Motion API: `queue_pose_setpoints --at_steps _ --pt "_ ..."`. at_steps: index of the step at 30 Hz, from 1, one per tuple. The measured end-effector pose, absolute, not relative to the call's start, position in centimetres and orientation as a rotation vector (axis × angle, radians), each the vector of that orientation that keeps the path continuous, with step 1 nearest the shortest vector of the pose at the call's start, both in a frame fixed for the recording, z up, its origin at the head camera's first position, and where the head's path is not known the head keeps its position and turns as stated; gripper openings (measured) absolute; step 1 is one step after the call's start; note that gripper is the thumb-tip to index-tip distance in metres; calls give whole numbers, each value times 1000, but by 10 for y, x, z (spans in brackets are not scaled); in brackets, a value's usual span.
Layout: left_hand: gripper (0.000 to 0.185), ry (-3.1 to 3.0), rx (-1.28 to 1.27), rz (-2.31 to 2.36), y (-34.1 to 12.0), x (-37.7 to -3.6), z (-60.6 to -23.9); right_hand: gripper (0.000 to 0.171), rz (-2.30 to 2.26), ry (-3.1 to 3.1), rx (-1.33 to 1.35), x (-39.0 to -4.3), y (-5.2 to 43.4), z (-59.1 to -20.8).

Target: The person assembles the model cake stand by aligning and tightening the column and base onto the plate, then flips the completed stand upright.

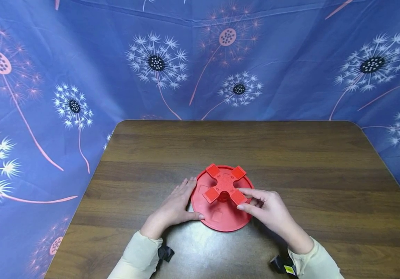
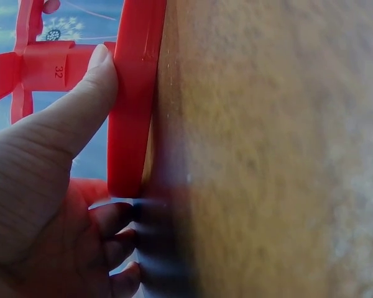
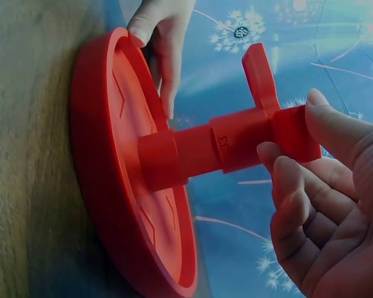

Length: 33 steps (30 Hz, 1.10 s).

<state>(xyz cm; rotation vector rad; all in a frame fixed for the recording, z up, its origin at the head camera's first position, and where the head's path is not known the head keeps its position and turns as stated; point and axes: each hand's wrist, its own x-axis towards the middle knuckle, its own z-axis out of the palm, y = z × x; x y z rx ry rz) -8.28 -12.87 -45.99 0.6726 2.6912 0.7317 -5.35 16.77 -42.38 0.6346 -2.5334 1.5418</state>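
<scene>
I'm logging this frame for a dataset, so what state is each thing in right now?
Red round base: flat on the table, steadied at its left rim.
Red cross-shaped knob: upright on a post at the base's centre, one arm pinched.
Left hand: fingers straight, pressing the base's rim.
Right hand: thumb and fingers pinching the cross's near-right arm.
Wooden table: bearing the base.
</scene>
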Motion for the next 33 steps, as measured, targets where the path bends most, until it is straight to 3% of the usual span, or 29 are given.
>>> queue_pose_setpoints --at_steps 33 --pt "109 2713 598 714 -124 -83 -457 37 1447 -2445 562 -43 155 -427"
